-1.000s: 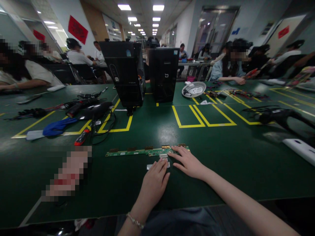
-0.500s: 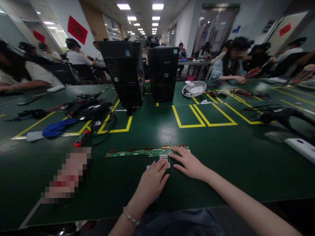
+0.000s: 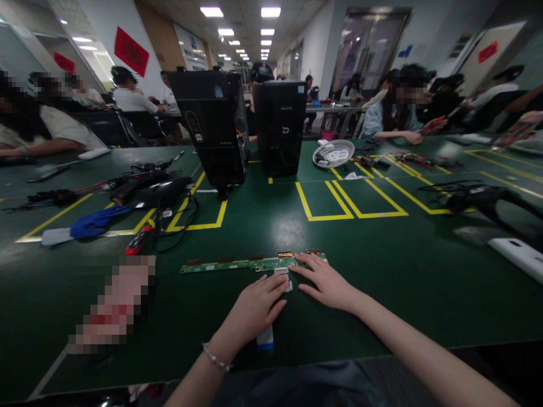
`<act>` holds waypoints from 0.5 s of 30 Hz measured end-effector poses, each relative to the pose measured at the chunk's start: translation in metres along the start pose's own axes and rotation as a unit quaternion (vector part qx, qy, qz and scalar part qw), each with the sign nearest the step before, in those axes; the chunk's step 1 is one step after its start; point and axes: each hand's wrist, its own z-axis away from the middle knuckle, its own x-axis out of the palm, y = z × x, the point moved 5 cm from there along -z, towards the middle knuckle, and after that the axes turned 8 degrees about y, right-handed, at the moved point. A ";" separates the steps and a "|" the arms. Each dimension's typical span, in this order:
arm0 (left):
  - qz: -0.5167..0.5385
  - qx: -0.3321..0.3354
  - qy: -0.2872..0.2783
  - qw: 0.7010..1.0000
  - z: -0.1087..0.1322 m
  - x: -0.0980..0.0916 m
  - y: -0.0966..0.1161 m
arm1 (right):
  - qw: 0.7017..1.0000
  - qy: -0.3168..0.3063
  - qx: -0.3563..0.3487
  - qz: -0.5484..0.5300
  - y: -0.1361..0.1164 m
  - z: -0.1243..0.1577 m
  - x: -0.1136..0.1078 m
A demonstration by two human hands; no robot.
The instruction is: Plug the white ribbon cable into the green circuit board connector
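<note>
Right hand (image 3: 324, 282), fingers spread wide, lies flat on the right end of the narrow circuit board (image 3: 229, 263) near the green table's (image 3: 394, 265) near edge; left hand (image 3: 254, 308) rests open over the white ribbon cable (image 3: 265, 338) just nearer

Black computer tower (image 3: 214, 127) stands mid-table. Second tower (image 3: 282, 127) is just right of it, white fan grille (image 3: 334, 154) farther right, blue cloth (image 3: 95, 221) front-left.

I see a dark green table (image 3: 382, 271) taped with yellow lines (image 3: 326, 217), carrying a narrow circuit board (image 3: 229, 264), two black computer towers (image 3: 216, 127) and a white fan grille (image 3: 334, 154).
</note>
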 end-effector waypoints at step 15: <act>-0.016 -0.023 0.043 0.999 0.002 0.007 0.005 | 1.000 0.003 -0.004 0.007 -0.001 0.001 0.000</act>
